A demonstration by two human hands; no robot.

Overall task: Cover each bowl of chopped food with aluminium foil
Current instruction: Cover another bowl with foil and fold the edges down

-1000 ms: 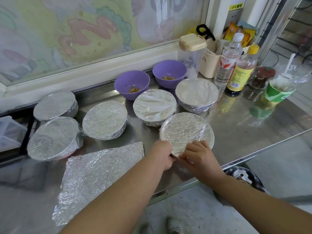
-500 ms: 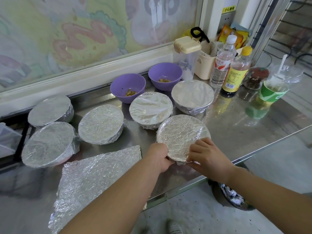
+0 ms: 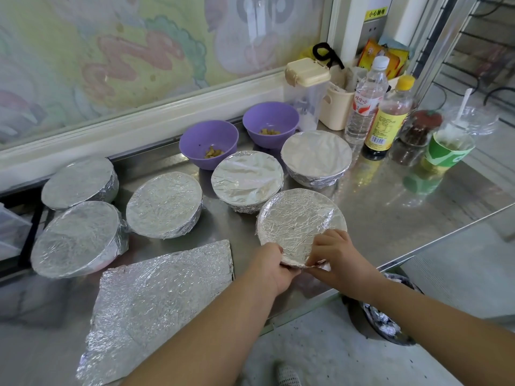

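1. Five finished bowls [image 3: 164,204] are sitting foil-topped in a loose row from the left end of the counter [image 3: 390,218] to its middle.
2. A spare foil sheet [image 3: 164,296] is lying flat at the near edge, just left of the left forearm.
3. The left purple bowl [image 3: 209,143] and the right purple bowl [image 3: 270,123] are standing uncovered at the back, with chopped bits showing inside.
4. The left hand [image 3: 274,267] is curling round the near rim of the current bowl [image 3: 301,218] and gripping the foil edge. Its fingertips are hidden under the rim.
5. The current bowl is sitting near the front edge, directly beyond both hands. Foil is lying across its whole top. It is round, so no long axis applies.
6. The right hand [image 3: 334,254] is pinching a loose foil flap [image 3: 317,264] at the same near rim, close beside the left hand.
7. Judgement: the flap is pointing toward the person, so tucking it means folding down and under. The spare sheet is lying nearer the left hand, and the purple bowls are waiting beyond and to the left.
8. Two bottles [image 3: 387,118] are standing at the right, well apart from the work.
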